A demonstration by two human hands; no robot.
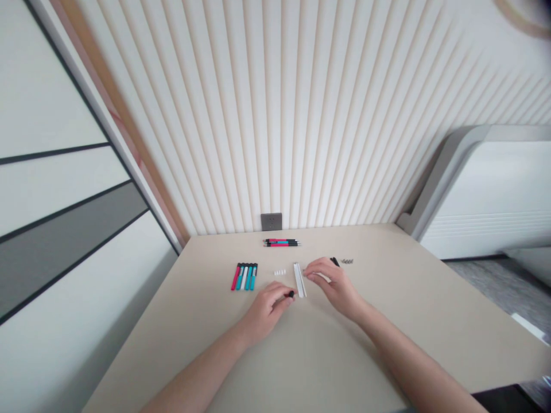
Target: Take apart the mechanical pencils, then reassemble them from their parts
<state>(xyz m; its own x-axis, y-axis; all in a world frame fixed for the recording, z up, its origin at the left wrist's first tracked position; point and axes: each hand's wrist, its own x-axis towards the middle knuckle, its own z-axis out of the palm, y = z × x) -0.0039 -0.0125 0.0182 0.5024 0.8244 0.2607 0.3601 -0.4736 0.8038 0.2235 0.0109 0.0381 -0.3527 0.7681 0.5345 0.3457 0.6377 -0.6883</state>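
Observation:
My left hand [269, 307] rests on the beige table [215, 355], its fingers pinched on a small black piece [291, 294] next to several white tubes [298, 279] lying side by side. My right hand [331, 281] is curled just right of those tubes, fingertips close together near their upper part; what it pinches, if anything, is too small to make out. A small black part [334, 261] lies behind that hand.
A row of red, teal, white and black pen barrels [244, 276] lies left of my hands. Assembled pens [281, 242] lie near the wall under a grey socket [271, 221]. Small white pieces [279, 272] and tiny metal bits [346, 261] sit nearby. A white cabinet [486, 195] stands right.

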